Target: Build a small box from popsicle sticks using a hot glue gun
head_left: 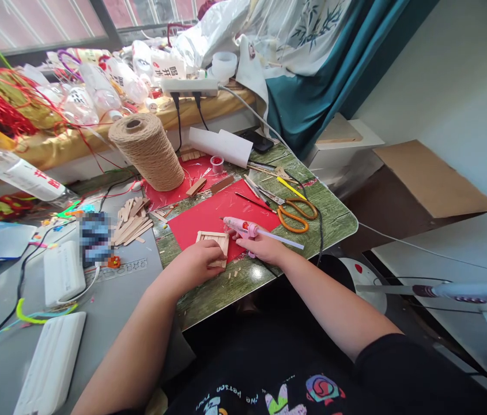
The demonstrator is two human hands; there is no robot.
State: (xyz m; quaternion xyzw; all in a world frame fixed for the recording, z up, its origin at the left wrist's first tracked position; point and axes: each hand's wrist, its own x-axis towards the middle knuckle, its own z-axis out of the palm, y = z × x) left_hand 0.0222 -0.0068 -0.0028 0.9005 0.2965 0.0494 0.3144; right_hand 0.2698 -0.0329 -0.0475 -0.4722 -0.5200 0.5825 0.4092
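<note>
- beige wooden-stick panel [212,236], rectangular, lies near the front edge of the green wood-grain desk [197,302]; slats and rim look already joined.
- our left hand [202,259] pinches it, thumb hidden; our right hand [264,246] wraps a pink plastic glue gun [240,226].
- flat wooden sticks [131,226] lie unused by the right edge of the grey desk [128,305].

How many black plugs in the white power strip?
2. The left black plug is toward the left end of the white power strip; the right black plug is just right of centre. Any behind the strip would be hidden.
</note>
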